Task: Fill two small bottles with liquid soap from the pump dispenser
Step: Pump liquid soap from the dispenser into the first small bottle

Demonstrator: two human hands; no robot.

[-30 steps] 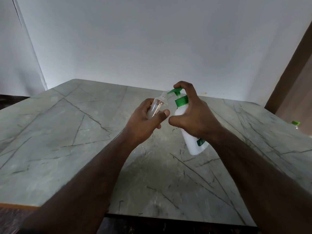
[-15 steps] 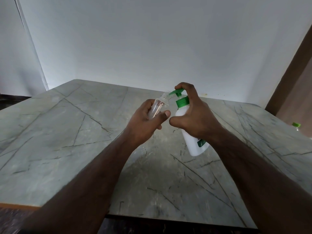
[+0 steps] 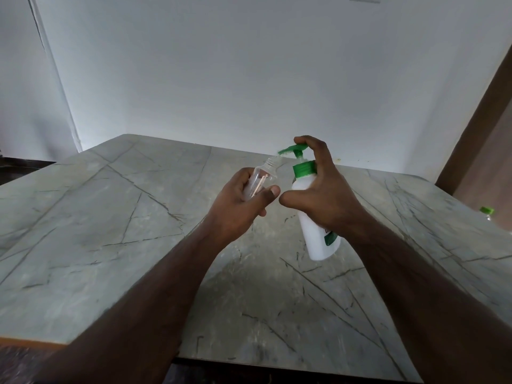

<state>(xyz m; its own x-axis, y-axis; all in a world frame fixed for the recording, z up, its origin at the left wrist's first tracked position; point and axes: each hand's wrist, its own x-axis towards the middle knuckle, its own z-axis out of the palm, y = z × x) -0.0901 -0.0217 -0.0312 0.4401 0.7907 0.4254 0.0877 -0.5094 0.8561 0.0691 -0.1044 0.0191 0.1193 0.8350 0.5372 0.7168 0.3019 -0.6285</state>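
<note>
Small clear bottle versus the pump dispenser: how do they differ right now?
The small clear bottle is transparent and uncapped; the pump dispenser is opaque white with a green pump. The left hand grips the bottle; the right hand holds the larger dispenser. Both are held tilted above the table.

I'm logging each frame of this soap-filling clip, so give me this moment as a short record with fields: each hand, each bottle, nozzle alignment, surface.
left hand: grips the small clear bottle, tilted, open mouth toward the nozzle
right hand: holds the white pump dispenser above the table, forefinger on the green pump head
nozzle alignment: spout tip at the small bottle's mouth
soap level in the small bottle: cannot tell
surface: grey marble-patterned table
far right edge: a green-capped bottle, partly cut off
</note>
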